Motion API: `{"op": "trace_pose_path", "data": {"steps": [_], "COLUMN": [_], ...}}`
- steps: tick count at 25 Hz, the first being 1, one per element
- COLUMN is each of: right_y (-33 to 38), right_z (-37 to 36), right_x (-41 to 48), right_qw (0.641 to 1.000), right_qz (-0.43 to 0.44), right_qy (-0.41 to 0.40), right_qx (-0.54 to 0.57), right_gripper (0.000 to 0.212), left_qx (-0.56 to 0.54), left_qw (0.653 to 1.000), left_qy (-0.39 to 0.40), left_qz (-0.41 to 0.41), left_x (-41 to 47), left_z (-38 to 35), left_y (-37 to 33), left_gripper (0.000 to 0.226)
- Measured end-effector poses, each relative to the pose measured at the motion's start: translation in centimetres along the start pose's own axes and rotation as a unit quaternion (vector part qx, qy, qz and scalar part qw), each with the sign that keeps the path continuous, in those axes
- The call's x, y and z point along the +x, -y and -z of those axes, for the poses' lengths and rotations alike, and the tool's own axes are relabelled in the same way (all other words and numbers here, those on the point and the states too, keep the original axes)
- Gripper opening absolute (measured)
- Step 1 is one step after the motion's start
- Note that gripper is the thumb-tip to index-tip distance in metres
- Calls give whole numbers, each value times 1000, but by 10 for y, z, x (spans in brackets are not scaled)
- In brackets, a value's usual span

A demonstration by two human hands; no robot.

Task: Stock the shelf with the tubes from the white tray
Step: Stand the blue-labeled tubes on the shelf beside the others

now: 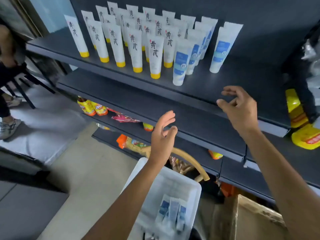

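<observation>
Head view (the only one). Both hands are up in front of the shelf unit, both empty. L hand (162,130) hangs before the edge of the second board, fingers loose & slightly spread, thumb apart, holding nothing. R hand (239,108) is higher & further right, by the front lip of the top shelf (233,84), fingers loosely bent, nothing btwn them.

On the top shelf, yellow-cap tubes (155,58) stand cap-down in rows on the left. Blue-label tubes (180,66) stand in a row just right of them, w/ a lone tube (220,49) apart, further right. There's bare board btwn that row & the lone tube, and in front of it, just beyond R hand.

White tray (195,186) sits low & close to the person, below the shelves, under the L forearm. A cardboard box (251,219) is beside it on the right. The tray tubes (173,212), a few of them, lie side by side & touching. Their long axes run approx away from the person, toward the shelf. Which end has the cap I can't tell, too blurred.

Prob. next step is fetching another tube, which means going down & back toward the body. L hand is nearer, since its forearm crosses right over the tray. R hand is well apart from it, up by the free spot, so better placed for setting a tube down.
</observation>
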State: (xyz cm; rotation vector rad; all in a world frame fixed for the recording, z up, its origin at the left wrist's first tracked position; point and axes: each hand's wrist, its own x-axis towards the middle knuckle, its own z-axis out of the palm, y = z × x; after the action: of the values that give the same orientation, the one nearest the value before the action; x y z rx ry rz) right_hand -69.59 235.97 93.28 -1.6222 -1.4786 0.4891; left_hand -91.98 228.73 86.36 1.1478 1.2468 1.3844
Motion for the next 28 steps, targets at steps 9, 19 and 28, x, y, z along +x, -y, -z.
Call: {"op": "trace_pose_path", "data": {"steps": [9,19,28], "right_y": [-56,-210,-297], "right_z": [-93,-211,-259], "right_x": [-209,-336,-374], "right_qw": [987,916,909], "right_qz": [-100,-265,-281], "right_qy": [125,263,252], "right_qx": [-33,-145,-178], "right_gripper": [33,38,35], "left_qx": [118,332,467], "left_qw": [961,873,765], "left_qy": [-87,120,237], "left_qz": [236,336,375], "left_x": [-105,-161,-184], "left_z": [151,150,89], "left_y": [165,329,476], "left_gripper": [39,61,53]}}
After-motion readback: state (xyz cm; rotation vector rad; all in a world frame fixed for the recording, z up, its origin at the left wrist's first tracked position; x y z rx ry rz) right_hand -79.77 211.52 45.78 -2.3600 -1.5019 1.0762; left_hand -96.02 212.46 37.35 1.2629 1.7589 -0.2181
